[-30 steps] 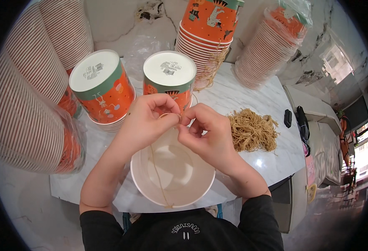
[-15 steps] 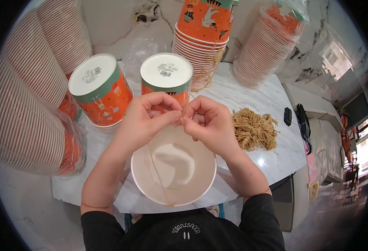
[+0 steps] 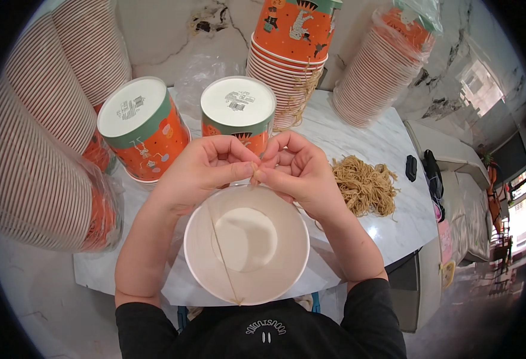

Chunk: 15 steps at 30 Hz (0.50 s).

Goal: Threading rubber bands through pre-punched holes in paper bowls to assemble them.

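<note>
Over a white marble table (image 3: pixel 388 140), I work a thin tan string (image 3: pixel 220 245) across the open mouth of a white paper bowl (image 3: pixel 246 244) that sits at the near edge, just in front of my chest. The step in hand looks to be the tying or fixing of the string at the bowl's far rim: the strand runs from the near rim, where it seems anchored, straight up across the hollow to my fingertips.

My left hand (image 3: pixel 200 173) is closed to a pinch, thumb and forefinger pressed on the string's upper end just above the far rim. My right hand (image 3: pixel 299 173) meets it fingertip to fingertip, its fingers curled in, nipping the same end; whether it holds a second strand I cannot tell.

The next move, as I judge it, calls for fine finger work with the strand kept taut, so it does not slip off the rim.

Just right of my right wrist lies a loose heap of tan strings (image 3: pixel 363 185). Beyond my hands stand two upturned orange bowls (image 3: pixel 143 128), and stacks of orange bowls (image 3: pixel 287 66) line the wall.
</note>
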Each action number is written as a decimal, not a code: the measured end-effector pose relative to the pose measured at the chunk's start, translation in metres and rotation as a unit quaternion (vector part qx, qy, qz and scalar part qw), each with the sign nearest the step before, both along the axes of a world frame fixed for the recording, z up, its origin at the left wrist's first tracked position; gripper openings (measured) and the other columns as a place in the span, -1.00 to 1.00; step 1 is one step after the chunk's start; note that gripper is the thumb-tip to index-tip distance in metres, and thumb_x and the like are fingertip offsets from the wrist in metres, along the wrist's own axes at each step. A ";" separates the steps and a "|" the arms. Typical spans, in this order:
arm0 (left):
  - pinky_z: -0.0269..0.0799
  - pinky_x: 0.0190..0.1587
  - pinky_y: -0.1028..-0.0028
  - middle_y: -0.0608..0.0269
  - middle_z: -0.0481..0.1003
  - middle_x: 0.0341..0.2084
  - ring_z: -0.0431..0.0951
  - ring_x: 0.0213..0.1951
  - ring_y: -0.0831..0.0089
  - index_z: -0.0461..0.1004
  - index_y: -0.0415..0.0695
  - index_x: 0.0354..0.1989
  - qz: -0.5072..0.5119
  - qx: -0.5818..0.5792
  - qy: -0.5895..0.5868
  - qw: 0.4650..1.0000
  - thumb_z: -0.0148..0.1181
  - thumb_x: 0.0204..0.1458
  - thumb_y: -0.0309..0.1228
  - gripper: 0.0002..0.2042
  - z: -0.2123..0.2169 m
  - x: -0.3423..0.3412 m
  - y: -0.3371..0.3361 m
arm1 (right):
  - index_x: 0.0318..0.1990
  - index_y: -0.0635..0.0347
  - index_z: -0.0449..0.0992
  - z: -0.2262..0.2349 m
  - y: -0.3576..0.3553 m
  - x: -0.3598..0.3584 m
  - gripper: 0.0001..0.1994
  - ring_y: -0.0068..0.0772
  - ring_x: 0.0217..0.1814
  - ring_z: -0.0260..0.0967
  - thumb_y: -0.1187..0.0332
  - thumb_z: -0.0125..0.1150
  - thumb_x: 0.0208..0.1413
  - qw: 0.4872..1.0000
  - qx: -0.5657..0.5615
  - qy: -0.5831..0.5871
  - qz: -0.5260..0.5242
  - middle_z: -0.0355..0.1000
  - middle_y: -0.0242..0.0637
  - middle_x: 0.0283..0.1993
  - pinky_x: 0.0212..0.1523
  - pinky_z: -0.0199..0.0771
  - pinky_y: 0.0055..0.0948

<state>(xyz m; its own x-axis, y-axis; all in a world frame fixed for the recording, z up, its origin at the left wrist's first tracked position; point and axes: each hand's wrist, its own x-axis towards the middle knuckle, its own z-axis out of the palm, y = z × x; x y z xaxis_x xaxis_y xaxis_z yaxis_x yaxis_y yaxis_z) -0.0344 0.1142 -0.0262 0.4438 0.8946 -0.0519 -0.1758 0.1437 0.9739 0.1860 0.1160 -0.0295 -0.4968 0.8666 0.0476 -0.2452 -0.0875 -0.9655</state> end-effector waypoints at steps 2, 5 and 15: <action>0.40 -0.33 0.72 0.38 0.62 -0.31 0.54 -0.36 0.76 0.59 -0.21 -0.15 -0.001 0.011 0.020 1.000 0.34 0.18 -0.50 -0.88 0.004 0.000 -0.001 | -0.10 0.16 0.36 0.001 -0.001 -0.001 -0.72 -0.80 -0.39 0.43 0.52 0.38 0.17 1.000 0.006 -0.004 0.000 0.56 -0.38 -0.29 -0.55 0.25 -0.74; 0.44 -0.28 0.69 0.38 0.59 -0.28 0.53 -0.32 0.76 0.57 -0.24 -0.13 -0.013 0.045 0.055 0.997 0.30 0.22 -0.49 -0.88 0.007 -0.003 -0.003 | -0.10 0.14 0.34 0.000 -0.001 -0.003 -0.70 -0.80 -0.39 0.43 0.53 0.39 0.17 1.000 0.022 -0.016 -0.004 0.56 -0.37 -0.30 -0.56 0.24 -0.74; 0.35 -0.19 0.62 0.39 0.40 -0.26 0.39 -0.23 0.70 0.40 -0.21 -0.13 -0.009 0.269 0.227 0.936 0.07 0.35 -0.48 -0.93 0.005 -0.007 -0.011 | -0.12 0.13 0.32 -0.006 0.001 -0.005 -0.72 -0.81 -0.40 0.42 0.51 0.37 0.20 0.999 0.047 -0.025 -0.011 0.54 -0.38 -0.27 -0.56 0.26 -0.74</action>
